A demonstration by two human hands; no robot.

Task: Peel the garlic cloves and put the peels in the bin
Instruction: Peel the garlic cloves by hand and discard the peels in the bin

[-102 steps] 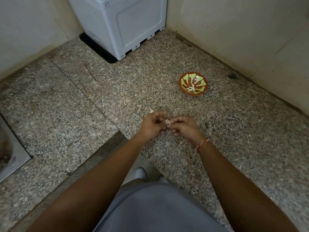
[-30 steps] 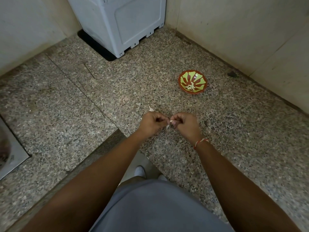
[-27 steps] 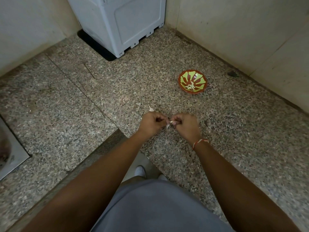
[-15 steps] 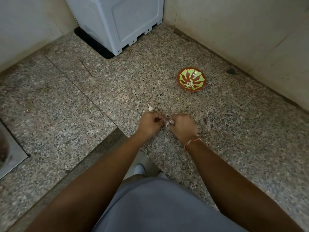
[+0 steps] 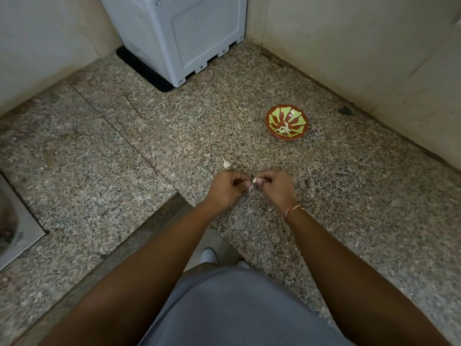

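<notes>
A person looks down at a speckled granite counter [image 5: 349, 196], both bare forearms reaching forward. The two hands meet near the middle of the scene. The right hand [image 5: 275, 187], with a red thread bracelet [image 5: 293, 211] at its wrist, pinches one small pale garlic cloves piece [image 5: 255, 180] at its fingertips. The left hand [image 5: 225, 189] is curled, its fingertips pinching a thin strip of peel [image 5: 250, 189] just beside that clove.

A second, unpeeled clove [image 5: 226, 164] lies on the counter just beyond the left hand. Farther off to the right sits one small bowl [image 5: 287, 122], red with green patterning, holding a few pale pieces; their number cannot be told. One white appliance [image 5: 179, 33] stands in the far corner against cream walls. At the far left edge, part of one metal sink [image 5: 15, 226] shows.
</notes>
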